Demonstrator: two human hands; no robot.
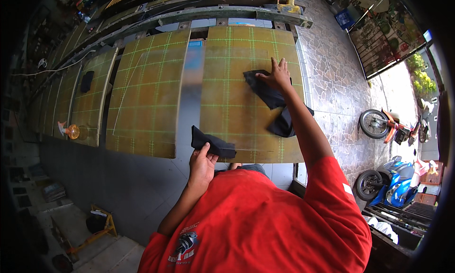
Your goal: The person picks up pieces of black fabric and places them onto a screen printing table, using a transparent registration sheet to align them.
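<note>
A yellow-brown board (222, 102) with green grid lines lies in front of me. At its near edge my left hand (203, 166) pinches a folded piece of black cloth (218, 147) between thumb and fingers. Farther up the board, my right hand (278, 76) has its fingers spread and touches a second black cloth piece (265, 92), which lies slanted on the surface. Another dark cloth piece (283, 124) lies nearer to me, partly hidden by my right forearm.
Another gridded board (147, 93) stands to the left across a gap. Farther left are a dark cloth piece (87, 81) and an orange spray bottle (72, 131). A yellow power tool (290, 7) rests on the far rail (213, 13). Parked motorcycles (398, 183) stand at right.
</note>
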